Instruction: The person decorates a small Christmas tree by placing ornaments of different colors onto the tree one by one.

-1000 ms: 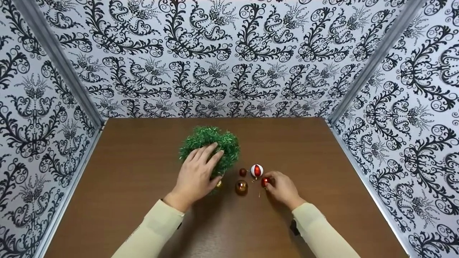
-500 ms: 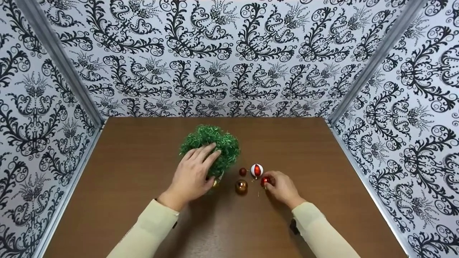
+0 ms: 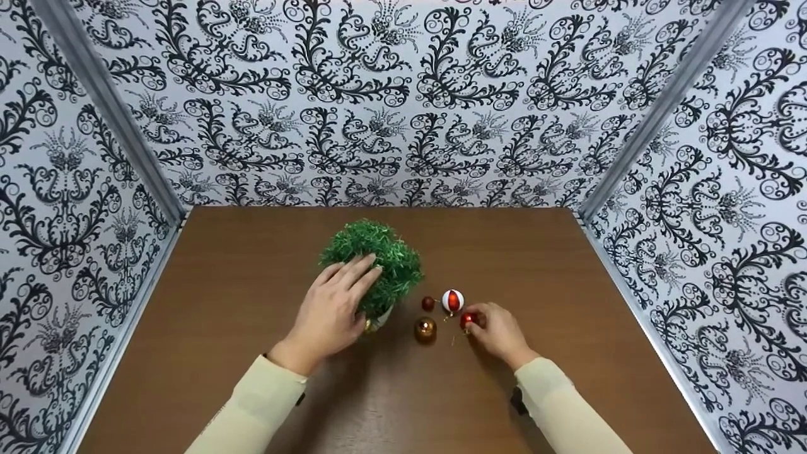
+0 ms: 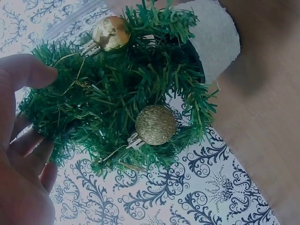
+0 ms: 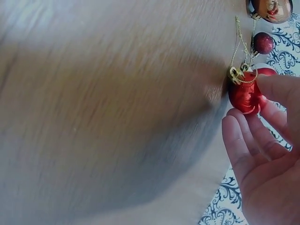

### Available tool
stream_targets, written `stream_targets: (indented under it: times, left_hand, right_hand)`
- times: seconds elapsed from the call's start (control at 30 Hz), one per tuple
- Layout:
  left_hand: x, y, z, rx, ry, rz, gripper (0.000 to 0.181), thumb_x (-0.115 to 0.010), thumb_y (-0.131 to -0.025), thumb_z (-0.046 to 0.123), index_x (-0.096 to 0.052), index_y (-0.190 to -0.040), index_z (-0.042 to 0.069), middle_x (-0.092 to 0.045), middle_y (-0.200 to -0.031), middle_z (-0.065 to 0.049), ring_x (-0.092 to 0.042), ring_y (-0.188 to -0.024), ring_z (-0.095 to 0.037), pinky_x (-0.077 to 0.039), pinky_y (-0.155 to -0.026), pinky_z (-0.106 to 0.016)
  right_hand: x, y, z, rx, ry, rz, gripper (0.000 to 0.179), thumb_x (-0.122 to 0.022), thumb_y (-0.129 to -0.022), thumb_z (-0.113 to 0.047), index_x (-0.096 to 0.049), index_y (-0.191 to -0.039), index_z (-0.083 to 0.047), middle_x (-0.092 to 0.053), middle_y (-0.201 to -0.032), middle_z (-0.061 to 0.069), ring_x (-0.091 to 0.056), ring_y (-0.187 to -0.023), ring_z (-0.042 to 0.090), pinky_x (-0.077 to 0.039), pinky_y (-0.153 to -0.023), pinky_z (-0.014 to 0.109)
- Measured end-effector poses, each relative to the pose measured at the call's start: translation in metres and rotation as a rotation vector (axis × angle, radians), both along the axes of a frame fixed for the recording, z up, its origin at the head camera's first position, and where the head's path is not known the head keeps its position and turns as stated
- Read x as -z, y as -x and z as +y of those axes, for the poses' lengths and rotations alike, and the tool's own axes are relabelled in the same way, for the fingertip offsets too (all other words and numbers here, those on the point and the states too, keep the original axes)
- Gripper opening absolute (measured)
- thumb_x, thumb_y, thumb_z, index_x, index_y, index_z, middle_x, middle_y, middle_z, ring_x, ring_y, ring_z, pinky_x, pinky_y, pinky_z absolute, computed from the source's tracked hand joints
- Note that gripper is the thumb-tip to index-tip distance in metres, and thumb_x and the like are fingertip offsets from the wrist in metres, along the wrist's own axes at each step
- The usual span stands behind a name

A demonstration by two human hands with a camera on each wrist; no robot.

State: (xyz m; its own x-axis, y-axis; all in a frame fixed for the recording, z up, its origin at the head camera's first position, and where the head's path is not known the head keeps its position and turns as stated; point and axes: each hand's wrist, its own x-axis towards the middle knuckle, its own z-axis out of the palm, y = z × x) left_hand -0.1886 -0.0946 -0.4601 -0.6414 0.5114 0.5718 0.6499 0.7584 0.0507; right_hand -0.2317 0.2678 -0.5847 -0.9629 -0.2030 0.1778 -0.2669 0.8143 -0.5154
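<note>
A small green artificial Christmas tree [image 3: 378,265] stands on the table, its white base [image 4: 215,42] partly showing. My left hand [image 3: 331,302] rests against its near left side, fingers extended over the branches. In the left wrist view the thumb is right at the needles. A shiny gold bauble [image 4: 111,33] and a glittery gold bauble [image 4: 155,125] hang on the tree by gold cords. My right hand [image 3: 501,331] pinches a shiny red bauble [image 5: 246,96] low over the table, its gold cap and cord loop turned away from the palm.
Between tree and right hand lie a white-and-red bauble [image 3: 452,301], a small dark red bauble [image 3: 428,303] and a copper-gold bauble [image 3: 425,329]. The wooden table [image 3: 252,252] is enclosed at the back and sides by patterned walls [image 3: 378,126] with grey metal corner posts.
The left hand has slid a little left and toward the body, and the tree has turned slightly, baring more of its white base. The right hand stays nearly in place, still pinching the red bauble.
</note>
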Motion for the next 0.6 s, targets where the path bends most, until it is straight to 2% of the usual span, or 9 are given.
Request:
stream_targets:
  times: [0.23,0.4,0.6]
  left_hand:
    - [0.0,-0.002,-0.005,0.013,-0.016,-0.016,0.076,-0.068,-0.07,0.003,-0.053,-0.143,0.008,-0.044,-0.153,-0.007,-0.044,-0.137,-0.023,-0.032,-0.111,-0.045]
    - [-0.001,-0.002,-0.008,0.027,-0.021,-0.015,0.074,-0.064,-0.07,-0.001,-0.053,-0.143,0.008,-0.044,-0.153,-0.008,-0.044,-0.137,-0.022,-0.032,-0.111,-0.044]
    - [0.003,-0.001,-0.015,0.021,-0.043,0.005,0.071,-0.059,-0.071,-0.003,-0.055,-0.142,0.008,-0.045,-0.152,-0.007,-0.046,-0.136,-0.024,-0.033,-0.11,-0.045]
  right_hand:
    - [0.0,0.0,0.0,0.028,0.049,-0.064,0.024,-0.078,-0.086,-0.013,-0.071,-0.108,-0.007,-0.066,-0.097,0.004,-0.066,-0.082,0.014,-0.055,-0.075,0.037]
    - [0.0,0.001,0.001,0.032,0.048,-0.062,0.024,-0.079,-0.085,-0.013,-0.072,-0.107,-0.008,-0.068,-0.097,0.004,-0.066,-0.082,0.014,-0.054,-0.074,0.038]
    - [0.0,0.001,0.002,0.024,0.05,-0.062,0.024,-0.079,-0.085,-0.013,-0.072,-0.107,-0.009,-0.068,-0.097,0.003,-0.066,-0.081,0.012,-0.054,-0.074,0.037]
